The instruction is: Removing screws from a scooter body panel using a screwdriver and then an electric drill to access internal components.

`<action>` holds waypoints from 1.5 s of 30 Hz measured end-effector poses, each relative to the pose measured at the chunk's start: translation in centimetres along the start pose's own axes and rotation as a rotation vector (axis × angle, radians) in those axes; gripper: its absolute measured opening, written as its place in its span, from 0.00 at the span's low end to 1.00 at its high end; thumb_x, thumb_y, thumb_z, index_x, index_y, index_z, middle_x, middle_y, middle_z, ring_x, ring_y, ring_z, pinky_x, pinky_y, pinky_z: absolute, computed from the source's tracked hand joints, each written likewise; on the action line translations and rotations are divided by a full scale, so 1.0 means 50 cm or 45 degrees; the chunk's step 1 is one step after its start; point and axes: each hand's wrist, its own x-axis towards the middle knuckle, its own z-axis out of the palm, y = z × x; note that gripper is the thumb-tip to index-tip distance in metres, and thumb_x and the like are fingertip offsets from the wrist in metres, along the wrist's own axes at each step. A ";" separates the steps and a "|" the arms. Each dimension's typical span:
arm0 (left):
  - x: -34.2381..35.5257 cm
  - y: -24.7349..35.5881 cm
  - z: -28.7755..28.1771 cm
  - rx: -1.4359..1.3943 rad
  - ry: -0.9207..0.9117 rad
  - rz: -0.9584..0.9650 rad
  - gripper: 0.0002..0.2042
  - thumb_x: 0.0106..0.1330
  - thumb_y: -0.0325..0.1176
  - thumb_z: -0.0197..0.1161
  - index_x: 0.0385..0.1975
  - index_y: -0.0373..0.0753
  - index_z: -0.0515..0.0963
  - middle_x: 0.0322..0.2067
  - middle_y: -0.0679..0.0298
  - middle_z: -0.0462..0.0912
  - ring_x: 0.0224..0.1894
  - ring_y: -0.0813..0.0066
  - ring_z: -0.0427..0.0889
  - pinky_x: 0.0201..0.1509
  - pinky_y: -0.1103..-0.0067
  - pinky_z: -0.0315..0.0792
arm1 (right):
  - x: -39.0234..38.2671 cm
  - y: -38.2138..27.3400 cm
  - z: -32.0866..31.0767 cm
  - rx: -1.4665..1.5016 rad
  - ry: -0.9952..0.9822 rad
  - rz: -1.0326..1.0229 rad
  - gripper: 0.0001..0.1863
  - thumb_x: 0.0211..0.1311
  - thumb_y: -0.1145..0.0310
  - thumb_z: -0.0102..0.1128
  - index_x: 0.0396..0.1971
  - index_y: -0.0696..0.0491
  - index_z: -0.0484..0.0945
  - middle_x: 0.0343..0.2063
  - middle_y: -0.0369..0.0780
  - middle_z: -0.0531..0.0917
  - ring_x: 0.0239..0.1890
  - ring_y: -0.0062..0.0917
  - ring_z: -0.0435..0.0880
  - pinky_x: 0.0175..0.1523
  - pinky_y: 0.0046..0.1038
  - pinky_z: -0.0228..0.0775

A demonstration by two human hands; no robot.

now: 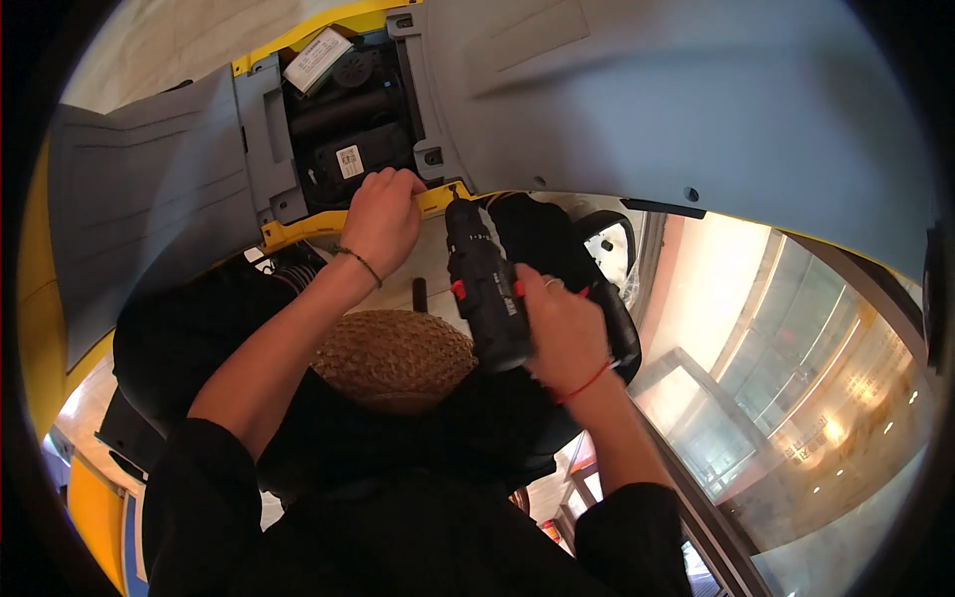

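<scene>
My right hand (567,323) is closed around the grip of a black cordless drill (485,284) with red accents. The drill's tip points away from me and meets the yellow rim (343,218) of a large grey-and-yellow machine body, by a corner of its open compartment (298,154). Just left of the tip, my left hand (381,224) has its fingers curled over that same rim. My palm hides part of the edge. Inside the compartment are dark parts, a black box with a white label (349,161), and a silvery labelled box (317,60) at the far left.
A wide smooth grey panel (676,99) extends right of the compartment, and a ribbed grey panel (149,179) lies left. Below my hands, a woven straw-coloured seat (398,353) shows between my legs. Glass panes (796,328) stand at the right.
</scene>
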 end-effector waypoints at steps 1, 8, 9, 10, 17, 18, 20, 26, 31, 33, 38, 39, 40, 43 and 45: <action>0.001 0.001 0.000 0.009 -0.020 -0.019 0.06 0.54 0.23 0.53 0.32 0.33 0.74 0.31 0.54 0.74 0.39 0.57 0.72 0.45 0.68 0.67 | 0.011 0.013 -0.020 -0.107 -0.014 -0.082 0.31 0.35 0.70 0.68 0.46 0.54 0.67 0.29 0.45 0.77 0.29 0.38 0.81 0.31 0.33 0.73; -0.001 -0.003 0.004 0.022 -0.022 -0.034 0.06 0.54 0.23 0.54 0.32 0.32 0.74 0.31 0.54 0.75 0.39 0.57 0.72 0.45 0.68 0.68 | 0.071 0.028 -0.102 -0.350 -0.218 -0.227 0.22 0.38 0.71 0.66 0.37 0.54 0.70 0.24 0.43 0.78 0.28 0.36 0.82 0.30 0.33 0.73; -0.001 0.000 0.004 0.016 -0.021 -0.038 0.06 0.54 0.23 0.54 0.32 0.32 0.74 0.31 0.54 0.75 0.39 0.57 0.72 0.45 0.68 0.68 | 0.074 0.027 -0.102 -0.355 -0.223 -0.227 0.22 0.38 0.71 0.66 0.37 0.54 0.70 0.24 0.43 0.78 0.28 0.36 0.82 0.30 0.33 0.73; -0.001 0.004 0.003 0.031 -0.012 -0.042 0.06 0.54 0.23 0.54 0.31 0.32 0.74 0.31 0.54 0.74 0.39 0.57 0.72 0.44 0.68 0.68 | 0.077 0.026 -0.101 -0.277 -0.252 -0.185 0.23 0.38 0.69 0.66 0.38 0.54 0.70 0.24 0.43 0.78 0.28 0.37 0.81 0.31 0.34 0.72; -0.003 0.003 0.004 0.053 0.026 -0.020 0.06 0.55 0.21 0.54 0.32 0.32 0.72 0.30 0.54 0.73 0.38 0.58 0.72 0.43 0.70 0.68 | 0.042 0.024 -0.046 0.007 -0.105 -0.038 0.25 0.33 0.66 0.68 0.35 0.53 0.69 0.24 0.45 0.78 0.28 0.40 0.80 0.33 0.36 0.72; -0.002 0.005 0.005 0.048 0.028 -0.017 0.06 0.55 0.21 0.54 0.32 0.32 0.72 0.30 0.54 0.73 0.38 0.58 0.72 0.43 0.70 0.68 | 0.029 0.029 -0.024 0.042 -0.085 -0.050 0.25 0.34 0.66 0.67 0.37 0.53 0.68 0.26 0.45 0.78 0.28 0.41 0.80 0.32 0.37 0.72; -0.004 0.004 0.001 0.046 0.009 -0.045 0.06 0.55 0.22 0.55 0.32 0.32 0.73 0.31 0.54 0.73 0.38 0.58 0.72 0.44 0.70 0.68 | 0.010 0.009 0.014 0.101 -0.012 -0.021 0.26 0.36 0.66 0.67 0.38 0.53 0.68 0.26 0.46 0.78 0.28 0.41 0.79 0.32 0.37 0.71; -0.004 0.004 0.012 0.000 0.013 -0.072 0.06 0.54 0.23 0.53 0.31 0.34 0.74 0.31 0.55 0.74 0.40 0.57 0.71 0.45 0.68 0.67 | -0.026 -0.050 0.162 0.392 0.368 0.136 0.29 0.42 0.64 0.64 0.47 0.55 0.67 0.27 0.45 0.78 0.27 0.40 0.80 0.31 0.33 0.71; -0.008 0.004 0.012 0.001 0.026 -0.058 0.05 0.53 0.23 0.53 0.30 0.34 0.74 0.31 0.55 0.74 0.39 0.57 0.71 0.45 0.68 0.67 | -0.030 -0.050 0.219 0.748 0.419 0.246 0.24 0.45 0.64 0.63 0.43 0.56 0.70 0.29 0.47 0.80 0.31 0.40 0.81 0.34 0.31 0.71; -0.009 0.002 0.013 0.011 0.044 -0.051 0.05 0.53 0.23 0.53 0.30 0.34 0.73 0.31 0.55 0.74 0.39 0.57 0.71 0.44 0.68 0.66 | -0.028 -0.052 0.248 0.790 0.471 0.253 0.22 0.46 0.65 0.63 0.42 0.57 0.71 0.28 0.47 0.80 0.30 0.38 0.81 0.34 0.30 0.71; -0.010 0.015 0.013 -0.004 0.047 -0.041 0.06 0.53 0.19 0.54 0.31 0.32 0.72 0.30 0.55 0.73 0.37 0.58 0.71 0.42 0.70 0.67 | -0.019 -0.068 0.319 1.221 0.612 0.373 0.14 0.53 0.71 0.57 0.40 0.57 0.72 0.26 0.42 0.80 0.28 0.26 0.81 0.33 0.26 0.71; -0.012 0.015 0.013 0.003 0.040 -0.042 0.06 0.53 0.19 0.54 0.31 0.32 0.72 0.30 0.55 0.73 0.37 0.58 0.71 0.42 0.70 0.67 | -0.023 -0.062 0.339 1.229 0.611 0.377 0.14 0.53 0.71 0.57 0.40 0.57 0.72 0.26 0.42 0.80 0.28 0.26 0.81 0.33 0.26 0.71; -0.012 0.016 0.013 0.018 0.053 -0.019 0.06 0.53 0.19 0.54 0.31 0.32 0.72 0.30 0.55 0.73 0.37 0.58 0.71 0.42 0.70 0.67 | -0.023 -0.053 0.355 1.365 0.531 0.488 0.13 0.54 0.73 0.56 0.40 0.57 0.72 0.26 0.41 0.80 0.28 0.26 0.81 0.33 0.25 0.71; -0.017 0.011 0.013 0.040 0.066 -0.010 0.06 0.52 0.19 0.54 0.31 0.32 0.72 0.30 0.56 0.73 0.37 0.58 0.71 0.42 0.70 0.67 | -0.021 -0.060 0.318 1.325 0.498 0.492 0.14 0.53 0.72 0.58 0.41 0.58 0.72 0.27 0.41 0.81 0.29 0.28 0.81 0.34 0.26 0.71; -0.018 0.008 0.013 0.041 0.072 -0.017 0.06 0.52 0.19 0.54 0.31 0.32 0.71 0.30 0.56 0.73 0.38 0.58 0.71 0.42 0.70 0.67 | -0.017 -0.064 0.301 1.142 0.554 0.385 0.16 0.51 0.70 0.60 0.41 0.58 0.73 0.27 0.42 0.81 0.30 0.31 0.82 0.35 0.27 0.72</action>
